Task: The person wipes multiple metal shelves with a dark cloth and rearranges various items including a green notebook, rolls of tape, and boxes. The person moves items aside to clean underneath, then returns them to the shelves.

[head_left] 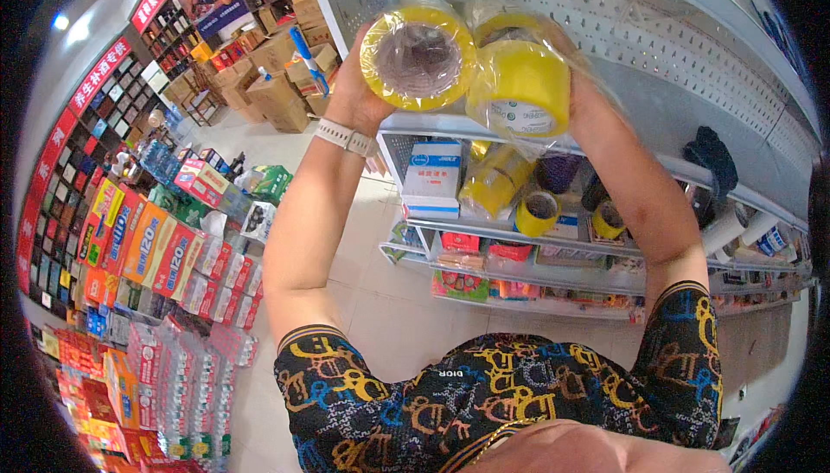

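Observation:
Up at the top shelf level, my left hand (359, 97) is closed around the side of a large yellow packing tape roll (376, 62), its fingers mostly hidden behind it. Clear plastic film wraps the roll, whose round opening faces me. Against it on the right are more yellow packing tape rolls (529, 84) in loose, shiny film, at least one lying on its side. My right hand (579, 71) grips these from their right side, fingers largely covered by film and tape. A pale watch (344, 137) is on my left wrist.
Below the perforated metal shelving back (605, 28), a lower shelf holds a white-and-blue box (432, 181), wrapped yellow tape (497, 181) and a smaller tape roll (538, 212). A dark cloth item (712, 160) hangs at right. Stacked goods (160, 248) and cartons (278, 103) stand left.

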Demonstrator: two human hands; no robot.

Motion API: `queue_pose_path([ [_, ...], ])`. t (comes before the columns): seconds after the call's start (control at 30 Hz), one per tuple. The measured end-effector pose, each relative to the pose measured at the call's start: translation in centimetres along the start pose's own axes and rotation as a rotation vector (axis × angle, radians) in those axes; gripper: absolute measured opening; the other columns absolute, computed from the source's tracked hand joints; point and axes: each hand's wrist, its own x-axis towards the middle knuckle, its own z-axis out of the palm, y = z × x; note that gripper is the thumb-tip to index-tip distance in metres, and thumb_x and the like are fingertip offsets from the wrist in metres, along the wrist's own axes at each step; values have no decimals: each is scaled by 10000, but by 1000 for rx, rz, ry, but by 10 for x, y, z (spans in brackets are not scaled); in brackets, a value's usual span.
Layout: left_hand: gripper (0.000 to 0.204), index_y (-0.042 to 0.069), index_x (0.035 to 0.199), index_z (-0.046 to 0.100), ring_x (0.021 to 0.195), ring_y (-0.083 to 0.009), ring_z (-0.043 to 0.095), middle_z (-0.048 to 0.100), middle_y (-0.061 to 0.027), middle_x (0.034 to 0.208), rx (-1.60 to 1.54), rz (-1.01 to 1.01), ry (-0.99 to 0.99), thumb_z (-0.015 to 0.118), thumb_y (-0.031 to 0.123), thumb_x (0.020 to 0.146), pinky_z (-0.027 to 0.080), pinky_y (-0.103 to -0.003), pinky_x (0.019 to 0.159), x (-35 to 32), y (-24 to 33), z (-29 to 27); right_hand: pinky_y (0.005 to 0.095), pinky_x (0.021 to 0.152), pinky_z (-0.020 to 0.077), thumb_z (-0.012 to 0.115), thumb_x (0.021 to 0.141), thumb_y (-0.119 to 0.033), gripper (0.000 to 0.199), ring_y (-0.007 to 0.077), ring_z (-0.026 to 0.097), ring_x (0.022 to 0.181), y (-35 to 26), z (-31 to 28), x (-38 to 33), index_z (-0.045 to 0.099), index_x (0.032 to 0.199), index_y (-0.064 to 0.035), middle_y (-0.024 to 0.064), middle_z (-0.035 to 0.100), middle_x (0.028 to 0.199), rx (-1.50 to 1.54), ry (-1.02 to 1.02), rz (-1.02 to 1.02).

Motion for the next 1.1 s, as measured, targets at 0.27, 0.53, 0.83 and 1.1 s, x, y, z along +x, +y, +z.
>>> queue_pose_path([
  [0.27, 436, 48, 1327, 453, 1142, -277, 575, 565, -135, 1275, -158, 112, 260, 456, 322, 988, 484, -446, 978, -81, -18, 54, 395, 934, 498, 496, 944, -425, 470, 210, 583, 1124, 2, -2, -78, 567, 1259, -84, 87, 592, 1255, -285, 45, -209],
  [0.53, 533, 94, 1452, 307, 1242, -281, 496, 452, -157, 1398, 544, 175, 716, 454, 294, 981, 447, -432, 1020, -209, -33, 97, 363, 1035, 399, 558, 911, -428, 555, 185, 467, 1241, 18, 20, -157, 473, 1361, -115, 66, 500, 1334, -430, -39, -110],
  [0.83, 530, 94, 1455, 271, 1230, -286, 502, 452, -163, 1391, 569, 160, 1040, 443, 272, 986, 447, -440, 1015, -381, -65, 195, 395, 939, 469, 599, 896, -333, 678, 199, 511, 1183, 87, 17, -218, 292, 1466, -132, 84, 504, 1328, 44, -351, 405],
  [1.1, 574, 130, 1507, 154, 1249, -295, 484, 418, -168, 1414, -325, -1, 1294, 407, 226, 1001, 439, -451, 1021, -440, -162, 214, 436, 900, 521, 627, 877, -403, 573, 267, 635, 1020, 222, -75, -276, 485, 1299, -42, 141, 606, 1186, 248, 24, 1122],
])
